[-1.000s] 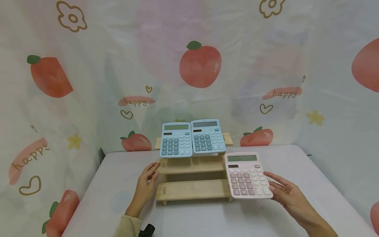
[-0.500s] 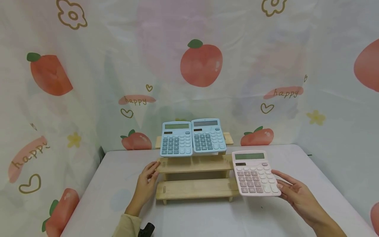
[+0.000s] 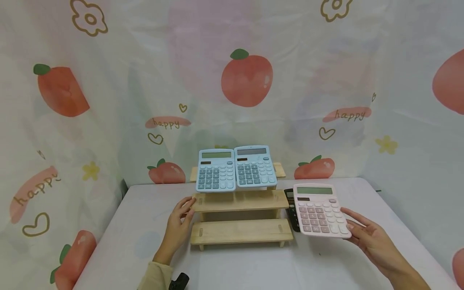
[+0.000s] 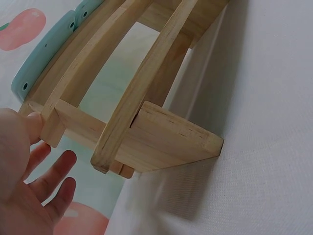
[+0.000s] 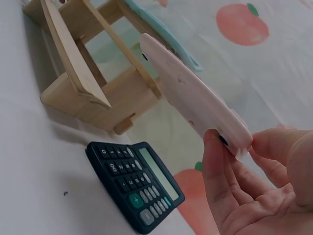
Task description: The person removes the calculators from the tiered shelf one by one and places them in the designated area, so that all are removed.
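Note:
My right hand (image 3: 375, 241) pinches the right edge of a pink calculator (image 3: 320, 211), holding it off the table beside a three-step wooden rack (image 3: 241, 233). In the right wrist view, the thumb and fingers (image 5: 219, 166) grip one corner of that calculator (image 5: 195, 95), seen from its back and side. My left hand (image 3: 177, 225) holds the left end of the rack's middle step; the left wrist view has the thumb on the board's end (image 4: 53, 129) and the other fingers (image 4: 54, 176) spread below. Two light blue calculators (image 3: 216, 171) lean side by side on the top step.
A black calculator (image 5: 134, 181) lies on the white table (image 3: 239, 270) right of the rack, mostly behind the pink one in the head view. A printed cloth backdrop (image 3: 203, 72) stands behind and at both sides. A small black object (image 3: 179, 281) sits near my left sleeve.
My right hand has carried the pink calculator rightward, away from the rack, and part of the black calculator has come into sight behind it. My left hand stays at the rack.

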A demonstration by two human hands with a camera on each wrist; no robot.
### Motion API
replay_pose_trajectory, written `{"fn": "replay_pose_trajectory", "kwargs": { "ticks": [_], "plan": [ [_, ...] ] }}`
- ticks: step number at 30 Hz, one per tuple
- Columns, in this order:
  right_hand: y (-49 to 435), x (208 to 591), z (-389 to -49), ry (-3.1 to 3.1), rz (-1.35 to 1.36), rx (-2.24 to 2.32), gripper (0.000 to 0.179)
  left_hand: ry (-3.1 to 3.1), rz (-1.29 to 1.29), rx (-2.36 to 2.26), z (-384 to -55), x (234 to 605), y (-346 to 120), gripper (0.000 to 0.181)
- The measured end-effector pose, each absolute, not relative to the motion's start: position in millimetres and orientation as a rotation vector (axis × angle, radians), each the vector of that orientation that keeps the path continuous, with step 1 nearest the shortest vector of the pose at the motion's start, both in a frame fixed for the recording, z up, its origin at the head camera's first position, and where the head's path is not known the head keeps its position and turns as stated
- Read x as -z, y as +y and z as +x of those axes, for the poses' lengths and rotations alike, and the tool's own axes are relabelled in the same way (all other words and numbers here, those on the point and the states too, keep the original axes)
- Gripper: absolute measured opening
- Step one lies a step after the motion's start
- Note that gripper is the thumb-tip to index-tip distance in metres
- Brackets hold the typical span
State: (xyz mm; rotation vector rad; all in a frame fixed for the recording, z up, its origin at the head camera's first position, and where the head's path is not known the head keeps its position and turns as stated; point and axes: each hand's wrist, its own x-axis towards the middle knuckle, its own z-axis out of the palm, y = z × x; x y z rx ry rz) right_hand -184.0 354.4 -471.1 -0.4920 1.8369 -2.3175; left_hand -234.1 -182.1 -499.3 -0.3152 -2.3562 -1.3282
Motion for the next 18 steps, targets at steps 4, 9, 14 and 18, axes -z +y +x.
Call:
{"fn": "replay_pose_trajectory", "kwargs": {
  "ticks": [4,9,14,18],
  "plan": [
    [360.3,472.9,-184.1,1.862,-0.471,2.320,0.050,-2.333,-0.318,1.334,-233.9,498.9,-181.3,0.038],
    [367.9,475.7,-186.8,1.878,-0.432,2.334,0.050,-2.311,-0.333,1.373,-233.9,499.2,-181.7,0.037],
    [376.8,476.8,-189.4,1.889,-0.395,2.341,0.050,-2.298,-0.353,1.396,-234.5,500.2,-181.8,0.036],
    [383.9,477.1,-192.5,1.855,-0.424,2.361,0.051,-2.290,-0.365,1.398,-234.6,499.5,-182.2,0.036]
  ]
}}
